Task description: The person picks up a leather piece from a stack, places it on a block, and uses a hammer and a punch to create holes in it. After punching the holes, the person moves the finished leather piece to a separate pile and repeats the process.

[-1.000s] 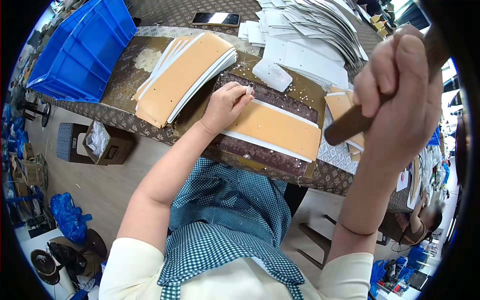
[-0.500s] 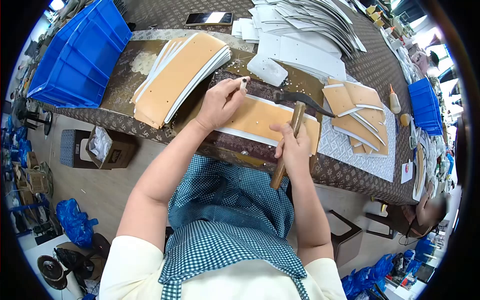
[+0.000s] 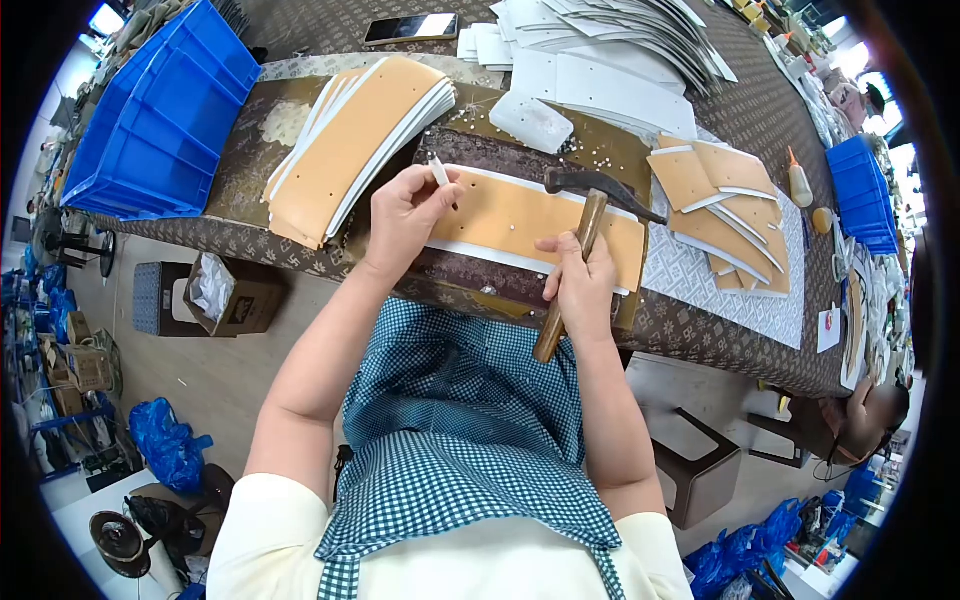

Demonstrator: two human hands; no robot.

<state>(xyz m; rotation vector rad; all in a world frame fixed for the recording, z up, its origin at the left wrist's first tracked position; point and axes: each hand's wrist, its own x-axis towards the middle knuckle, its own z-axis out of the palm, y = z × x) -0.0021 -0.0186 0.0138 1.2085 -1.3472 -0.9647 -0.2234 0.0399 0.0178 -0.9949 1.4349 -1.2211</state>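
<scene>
My left hand [image 3: 402,222] pinches a slim white punch-like tool [image 3: 439,170] with dark ends, above the left end of a tan sheet [image 3: 485,212] with white edges. A few small holes or dots show on the sheet, which lies on a dark worn block [image 3: 470,262]. In my right hand [image 3: 583,288] is a hammer [image 3: 592,222], gripped by its wooden handle. Its dark, curved head hangs over the sheet's far edge, pointing right. Beside my left hand stands a stack of tan and white sheets [image 3: 365,145].
A whitish slab [image 3: 532,120] lies behind the block among small white bits. Loose tan pieces [image 3: 720,205] rest at right on patterned paper [image 3: 690,285]. White sheets [image 3: 600,90], a phone [image 3: 410,29], a blue bin [image 3: 165,110] and a glue bottle [image 3: 799,182] are around the table.
My left hand has drawn back leftward and turned, so the white tool now tilts upward from the fingers. My right hand keeps the hammer in nearly the same place.
</scene>
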